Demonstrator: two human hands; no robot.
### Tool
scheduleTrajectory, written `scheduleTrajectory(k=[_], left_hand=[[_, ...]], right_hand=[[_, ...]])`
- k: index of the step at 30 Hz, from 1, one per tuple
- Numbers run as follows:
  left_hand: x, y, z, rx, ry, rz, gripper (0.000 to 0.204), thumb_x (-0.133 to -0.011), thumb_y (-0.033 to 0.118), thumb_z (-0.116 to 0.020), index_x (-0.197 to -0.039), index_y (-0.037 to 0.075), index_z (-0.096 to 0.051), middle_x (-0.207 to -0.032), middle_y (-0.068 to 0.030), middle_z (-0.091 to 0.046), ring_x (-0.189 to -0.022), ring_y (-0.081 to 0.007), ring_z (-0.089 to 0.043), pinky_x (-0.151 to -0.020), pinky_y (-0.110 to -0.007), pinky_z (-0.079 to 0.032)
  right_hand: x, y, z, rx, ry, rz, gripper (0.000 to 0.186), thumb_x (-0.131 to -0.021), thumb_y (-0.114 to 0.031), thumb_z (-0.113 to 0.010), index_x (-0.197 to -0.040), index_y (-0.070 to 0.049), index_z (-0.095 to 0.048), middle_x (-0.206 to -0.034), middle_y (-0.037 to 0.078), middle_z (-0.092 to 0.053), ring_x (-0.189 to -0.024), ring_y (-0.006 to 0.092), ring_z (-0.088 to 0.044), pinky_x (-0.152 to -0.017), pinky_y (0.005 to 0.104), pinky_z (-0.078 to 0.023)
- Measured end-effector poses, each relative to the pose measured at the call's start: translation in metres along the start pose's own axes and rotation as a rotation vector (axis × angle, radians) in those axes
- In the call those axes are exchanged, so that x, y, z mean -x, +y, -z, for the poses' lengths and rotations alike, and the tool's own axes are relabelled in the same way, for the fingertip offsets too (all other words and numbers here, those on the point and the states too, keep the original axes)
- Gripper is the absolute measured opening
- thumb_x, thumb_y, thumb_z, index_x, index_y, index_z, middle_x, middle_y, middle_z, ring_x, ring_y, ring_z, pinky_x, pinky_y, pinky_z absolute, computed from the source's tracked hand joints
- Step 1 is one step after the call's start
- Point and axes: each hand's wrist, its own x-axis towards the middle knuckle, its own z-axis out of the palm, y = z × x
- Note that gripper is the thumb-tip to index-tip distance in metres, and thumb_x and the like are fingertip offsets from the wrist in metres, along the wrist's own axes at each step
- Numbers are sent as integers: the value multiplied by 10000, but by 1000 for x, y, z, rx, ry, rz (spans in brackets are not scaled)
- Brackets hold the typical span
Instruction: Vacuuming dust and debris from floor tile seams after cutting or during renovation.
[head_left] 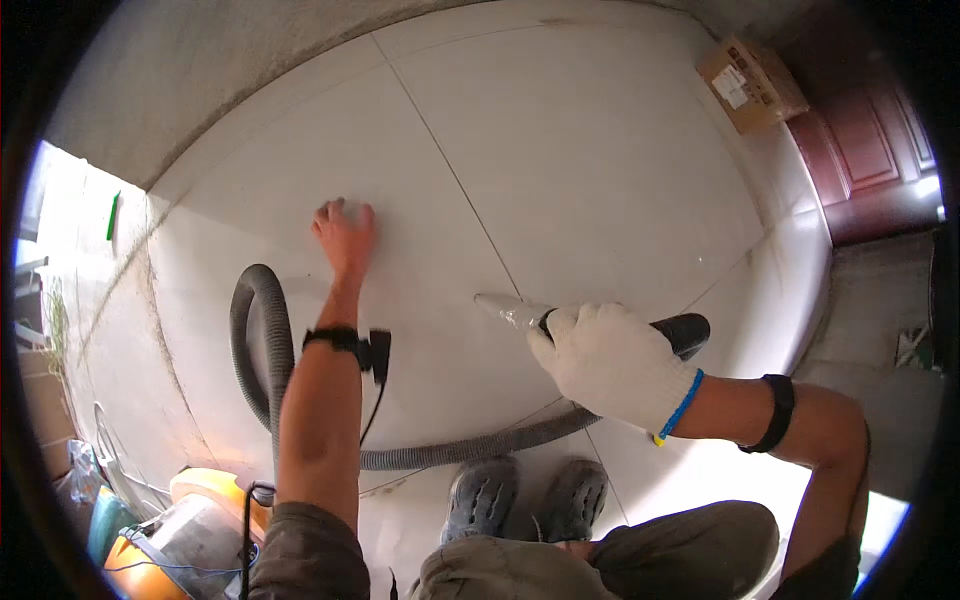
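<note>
My right hand (pixel 620 365), in a white knitted glove with a blue cuff, is closed around the black end of a vacuum cleaner hose. A pale, pointed nozzle (pixel 510 311), which looks wrapped in clear plastic, sticks out from it to the left, low over the floor. The ribbed grey hose (pixel 480 445) runs from there to the left, passes behind my left forearm and loops up beside it. My bare left hand (pixel 345 238) reaches farther forward, fingers curled down at the pale floor (pixel 580 160); whatever lies between them, if anything, is too small to name.
An orange and grey vacuum cleaner (pixel 190 530) stands at the lower left. A cardboard box (pixel 750 85) sits at the far right by a dark red door (pixel 870 150). A green strip (pixel 113 215) lies at the far left. My grey clogs (pixel 480 498) are at the bottom middle.
</note>
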Motion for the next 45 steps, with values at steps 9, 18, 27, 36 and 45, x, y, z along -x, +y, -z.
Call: scheduleTrajectory(k=[9, 18, 27, 36, 45], left_hand=[[234, 165, 70, 634, -537, -384, 622, -750, 148, -834, -1319, 69, -595, -1392, -159, -552, -1193, -351, -605, -966, -436, -540], [158, 71, 3, 880, -167, -234, 507, -791, 79, -859, -1252, 82, -650, -1212, -59, -671, -1122, -207, -650, -1009, -366, -517], [85, 42, 11, 1336, -723, 96, 512, -966, 125, -772, -1432, 57, -572, -1358, -51, -608, -1250, -159, -565, -1082, -337, -482], [62, 58, 141, 636, -739, -282, 542, -946, 40, -729, -1465, 26, -573, -1425, -88, -620, -1322, -187, -542, -1163, -345, -399], [215, 128, 96, 724, -1157, -578, 591, -794, -19, -771, -1364, 74, -646, -1468, -142, -617, -1384, -265, -562, -1143, -369, -417]], right_hand=[[17, -4, 14, -543, 19, -345, 442, -908, -139, -667, -1324, -20, -579, -968, 202, -693, -828, 372, -725, -671, 449, -596], [103, 22, -76, -1454, 537, -833, 499, -995, -311, -681, -1401, -27, -625, -1106, 135, -733, -948, 178, -690, -817, 352, -556], [269, -131, -265, -660, -180, -1628, 611, -1006, -474, -621, -1479, -105, -501, -1291, 224, -622, -991, 426, -719, -817, 538, -594], [230, -137, -294, -833, 353, -1619, 489, -1006, -353, -607, -1390, -52, -576, -1202, 240, -654, -942, 429, -719, -794, 497, -608], [165, -172, -257, -2798, 739, -1308, 393, -1001, -151, -611, -1339, 50, -611, -1147, 81, -704, -1009, 192, -677, -829, 354, -571]])
